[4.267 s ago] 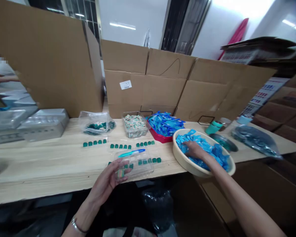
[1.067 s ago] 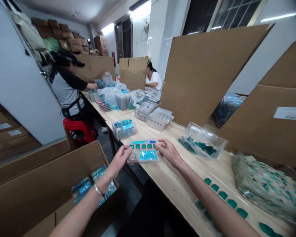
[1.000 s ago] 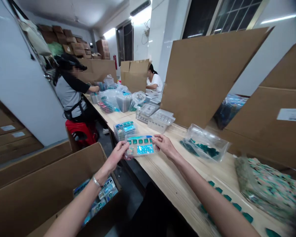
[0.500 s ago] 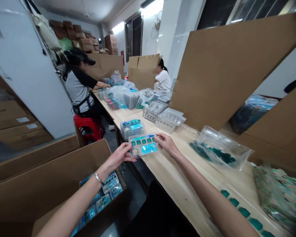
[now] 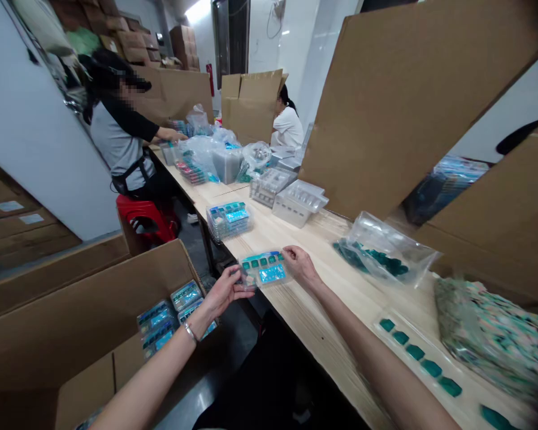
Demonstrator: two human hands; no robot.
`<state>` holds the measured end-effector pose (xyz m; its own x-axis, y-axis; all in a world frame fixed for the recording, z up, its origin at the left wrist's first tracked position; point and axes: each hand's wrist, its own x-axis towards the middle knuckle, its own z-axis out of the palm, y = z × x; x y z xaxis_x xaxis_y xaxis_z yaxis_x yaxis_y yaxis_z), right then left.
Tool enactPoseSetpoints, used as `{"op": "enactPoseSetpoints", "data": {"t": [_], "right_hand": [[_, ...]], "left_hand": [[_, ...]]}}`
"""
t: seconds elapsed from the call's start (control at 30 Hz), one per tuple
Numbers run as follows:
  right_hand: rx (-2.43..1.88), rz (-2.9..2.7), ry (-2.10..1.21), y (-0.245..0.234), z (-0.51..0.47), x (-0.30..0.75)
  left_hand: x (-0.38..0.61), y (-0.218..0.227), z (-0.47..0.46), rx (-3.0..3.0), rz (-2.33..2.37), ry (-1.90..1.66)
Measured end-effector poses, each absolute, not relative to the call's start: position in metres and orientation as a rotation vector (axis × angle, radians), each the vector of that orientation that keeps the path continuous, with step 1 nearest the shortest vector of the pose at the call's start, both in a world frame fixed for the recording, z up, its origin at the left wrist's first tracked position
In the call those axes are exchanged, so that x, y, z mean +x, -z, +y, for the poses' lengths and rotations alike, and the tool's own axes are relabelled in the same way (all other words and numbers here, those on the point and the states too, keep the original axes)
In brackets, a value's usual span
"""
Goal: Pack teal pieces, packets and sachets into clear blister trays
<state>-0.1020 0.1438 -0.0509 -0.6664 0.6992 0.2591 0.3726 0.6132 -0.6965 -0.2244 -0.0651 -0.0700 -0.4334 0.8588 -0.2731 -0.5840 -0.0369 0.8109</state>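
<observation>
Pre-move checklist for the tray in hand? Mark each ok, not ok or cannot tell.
1. Clear blister tray held at both ends by left hand and right hand: ok.
2. Green pieces seated in their cells: cannot tell, too small.
3. Stacked trays on the table, level: ok.
4. Cardboard carton below left hand, open: ok.
5. Packs inside the carton, neatly placed: cannot tell, partly hidden.

Contents of clear blister tray (image 5: pixel 263 270) too small to identify. Printed plastic bag (image 5: pixel 493 337) blurred, cut by right edge. Cardboard carton (image 5: pixel 49 358) cut off at bottom edge.
</observation>
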Motion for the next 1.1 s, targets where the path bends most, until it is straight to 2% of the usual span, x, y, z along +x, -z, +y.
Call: {"op": "enactPoseSetpoints", "data": {"t": [0.1,0.23,0.37,0.53,0.63,0.8,1.1], "right_hand": [[-0.796,-2.135,-1.050,0.048,0.143,-0.101],[-0.736,-1.884,-1.588,0.046,0.139,-0.097],[-0.746,-1.696,-1.809,0.044,0.142,-0.092],[-0.800,-1.620,-1.826,0.042,0.155,-0.084],[-0.823,-1.598,-1.821,0.040,0.160,-0.080],[-0.811,-1.618,-1.806,0.035,0.159,-0.077],[-0.794,-1.643,-1.809,0.035,0.157,-0.079]], "left_hand": [[-0.223,0.068,-0.064,0.321,1.156,-1.732],[-0.220,0.063,-0.066,0.420,1.177,-1.734],[-0.218,0.063,-0.070,0.569,1.330,-1.729],[-0.223,0.076,-0.072,1.037,1.886,-1.600],[-0.226,0.081,-0.071,1.286,2.069,-1.491],[-0.226,0.082,-0.069,1.444,2.146,-1.409],[-0.225,0.087,-0.068,1.356,2.109,-1.484]]}}
